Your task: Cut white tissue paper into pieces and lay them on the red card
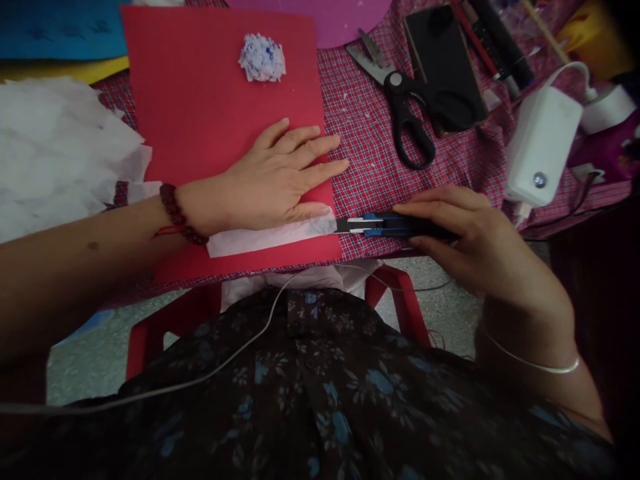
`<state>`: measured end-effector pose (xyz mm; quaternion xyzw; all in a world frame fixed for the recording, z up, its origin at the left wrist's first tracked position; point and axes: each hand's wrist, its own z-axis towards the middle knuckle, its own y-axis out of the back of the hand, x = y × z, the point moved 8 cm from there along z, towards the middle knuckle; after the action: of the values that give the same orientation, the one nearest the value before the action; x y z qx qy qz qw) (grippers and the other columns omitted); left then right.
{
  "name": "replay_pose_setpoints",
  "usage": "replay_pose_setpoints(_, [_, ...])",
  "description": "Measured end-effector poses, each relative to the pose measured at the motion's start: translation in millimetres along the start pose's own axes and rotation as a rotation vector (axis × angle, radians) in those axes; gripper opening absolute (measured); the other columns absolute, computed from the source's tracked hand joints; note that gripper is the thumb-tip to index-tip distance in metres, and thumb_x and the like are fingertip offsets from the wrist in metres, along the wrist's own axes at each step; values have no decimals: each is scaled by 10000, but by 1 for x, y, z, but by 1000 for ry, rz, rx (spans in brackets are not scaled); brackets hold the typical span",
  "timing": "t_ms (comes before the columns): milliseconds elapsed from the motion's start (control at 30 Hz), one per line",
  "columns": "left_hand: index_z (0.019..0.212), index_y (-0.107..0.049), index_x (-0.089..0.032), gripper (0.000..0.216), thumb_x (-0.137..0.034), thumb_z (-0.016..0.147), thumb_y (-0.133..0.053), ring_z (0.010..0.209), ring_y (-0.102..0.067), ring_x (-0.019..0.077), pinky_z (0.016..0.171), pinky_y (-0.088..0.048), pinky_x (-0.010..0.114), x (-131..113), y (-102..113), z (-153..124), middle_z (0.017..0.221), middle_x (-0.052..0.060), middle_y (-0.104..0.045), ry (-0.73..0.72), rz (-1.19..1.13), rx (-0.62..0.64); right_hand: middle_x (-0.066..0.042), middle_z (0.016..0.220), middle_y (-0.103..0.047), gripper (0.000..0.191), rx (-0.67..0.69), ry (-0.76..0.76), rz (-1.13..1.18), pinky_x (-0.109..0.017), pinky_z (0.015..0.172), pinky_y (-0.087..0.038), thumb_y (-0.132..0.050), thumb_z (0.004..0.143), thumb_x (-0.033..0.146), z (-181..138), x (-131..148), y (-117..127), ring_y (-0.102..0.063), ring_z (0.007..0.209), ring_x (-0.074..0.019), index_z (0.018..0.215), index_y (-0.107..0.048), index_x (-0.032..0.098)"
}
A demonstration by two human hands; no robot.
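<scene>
My left hand (280,177) lies flat with fingers stretched out on a red sheet of paper (200,100), pressing down a strip of white tissue paper (270,237) near the sheet's front edge. My right hand (465,233) is closed around a black and blue utility knife (380,225), lying sideways with its tip at the right end of the white strip. A small crumpled ball of white and blue paper (262,58) sits near the top of the red sheet.
Black-handled scissors (407,110) lie on the red checked tablecloth (370,133). A black phone-like slab (443,60), pens (495,40), a white power adapter (543,143), white tissue sheets (60,147), blue (60,27) and purple (330,17) sheets surround them. A red stool (400,300) is below.
</scene>
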<state>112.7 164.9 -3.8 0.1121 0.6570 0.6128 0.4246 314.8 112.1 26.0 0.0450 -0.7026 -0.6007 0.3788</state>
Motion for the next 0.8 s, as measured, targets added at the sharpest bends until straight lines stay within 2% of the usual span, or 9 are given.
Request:
replay_pose_setpoints(167, [1444, -514, -303, 618, -459, 862, -653, 1481, -308, 340, 1209, -122, 575, 2, -6, 2, 1582, 59, -425, -21, 17, 55, -82, 1189, -650, 436, 16, 14, 14, -514, 959, -496, -604, 871, 148, 7, 3, -2, -619, 1121, -306, 1281, -640, 291])
replay_pose_setpoints(300, [1410, -549, -348, 590, -466, 844, -667, 1470, -330, 361, 1204, -179, 599, 2, -3, 2, 1531, 41, -495, -8, 22, 37, -83, 1217, -644, 448, 35, 31, 14, -530, 984, -486, -595, 874, 144, 14, 7, -5, -607, 1154, -316, 1296, -633, 294])
replay_pose_setpoints(500, [1537, -398, -305, 652, -592, 951, -399, 1506, -234, 384, 1222, -103, 619, -5, -4, -1, 1625, 35, -352, -49, 74, 163, -82, 1209, -654, 465, 45, 88, 21, -564, 981, -490, -629, 871, 149, 19, 20, -9, -615, 1143, -345, 1308, -634, 308])
replay_pose_setpoints(600, [1550, -358, -354, 644, -590, 951, -386, 1514, -214, 370, 1227, -86, 615, -5, -3, -2, 1604, -1, -389, -39, 67, 165, -60, 1216, -654, 492, 58, 77, 24, -560, 977, -503, -639, 887, 172, 12, 22, -10, -624, 1132, -344, 1335, -611, 373])
replay_pose_setpoints(800, [1541, -374, -353, 626, -567, 954, -402, 1524, -190, 362, 1227, -97, 603, -5, -7, -3, 1608, 4, -383, -1, 57, 170, -71, 1202, -654, 521, 45, 61, 36, -508, 895, -536, -637, 917, 194, -11, 19, -8, -641, 1081, -322, 1401, -554, 368])
